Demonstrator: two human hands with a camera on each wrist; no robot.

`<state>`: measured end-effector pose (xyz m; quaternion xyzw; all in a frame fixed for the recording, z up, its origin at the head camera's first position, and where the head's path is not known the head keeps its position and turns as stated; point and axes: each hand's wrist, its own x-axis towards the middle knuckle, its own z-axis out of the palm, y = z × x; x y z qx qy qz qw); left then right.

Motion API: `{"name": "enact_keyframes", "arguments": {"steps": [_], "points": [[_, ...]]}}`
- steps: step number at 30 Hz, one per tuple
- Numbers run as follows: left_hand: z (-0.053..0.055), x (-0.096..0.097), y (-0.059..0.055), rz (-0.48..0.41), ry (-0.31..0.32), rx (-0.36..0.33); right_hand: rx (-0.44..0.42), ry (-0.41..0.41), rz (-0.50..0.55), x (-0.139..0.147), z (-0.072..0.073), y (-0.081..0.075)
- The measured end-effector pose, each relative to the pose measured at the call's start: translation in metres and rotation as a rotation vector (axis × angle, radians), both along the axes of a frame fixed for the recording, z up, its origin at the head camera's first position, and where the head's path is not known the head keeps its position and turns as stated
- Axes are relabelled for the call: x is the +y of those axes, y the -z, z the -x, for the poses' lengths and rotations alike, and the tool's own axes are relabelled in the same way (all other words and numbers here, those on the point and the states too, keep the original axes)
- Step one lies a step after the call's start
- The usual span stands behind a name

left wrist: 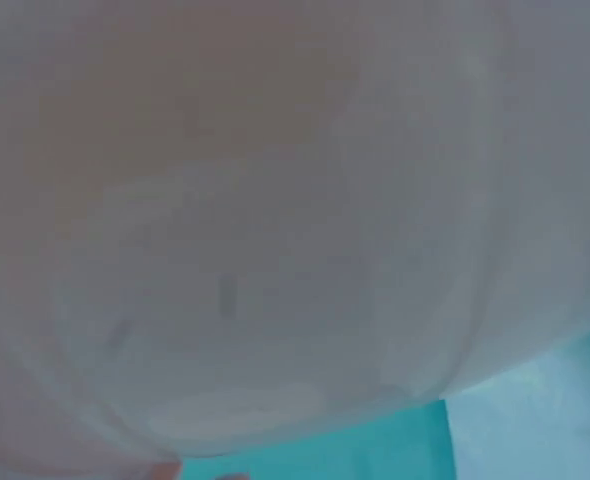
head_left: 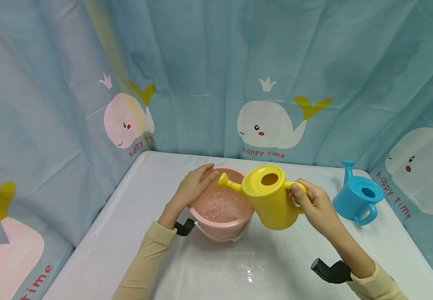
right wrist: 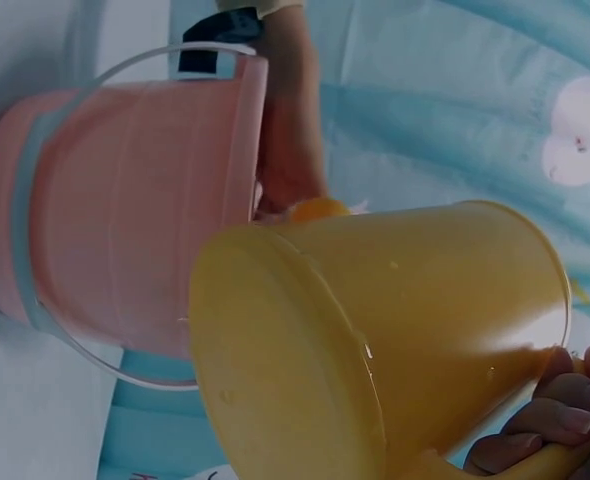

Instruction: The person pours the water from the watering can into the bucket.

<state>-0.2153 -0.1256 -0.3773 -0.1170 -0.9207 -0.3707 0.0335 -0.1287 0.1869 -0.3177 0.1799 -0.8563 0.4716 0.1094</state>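
Pink bucket [head_left: 219, 231] set on table [head_left: 126, 208]. Yellow can [head_left: 274, 208] held right of bucket, spout [head_left: 233, 184] over bucket; handle gripped by right hand [head_left: 315, 204]. Left hand [head_left: 192, 187] laid on bucket's left edge, fingers straight. Pouring, probably: can best tipped slowly, so no water is spilled outside bucket.

The head view is bright, white glare spotting the table [head_left: 205, 277] toward six o'clock. The left wrist view is dim and defocused — the right one dim but sharper, small highlights dotting the yellow watering can [right wrist: 430, 300].
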Motion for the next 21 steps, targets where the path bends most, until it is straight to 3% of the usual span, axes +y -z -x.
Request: {"name": "enact_keyframes", "arguments": {"steps": [8,13,21], "points": [[-0.001,0.013,-0.004,0.047,-0.044,0.055,-0.008,-0.009,0.0,0.0,0.001,-0.001],[0.0,0.015,-0.005,-0.016,-0.024,0.084,-0.01,-0.006,-0.003,0.0,0.001,-0.001],[0.0,0.011,-0.004,-0.082,-0.024,0.059,-0.007,-0.006,-0.005,0.001,0.002,-0.001]]}}
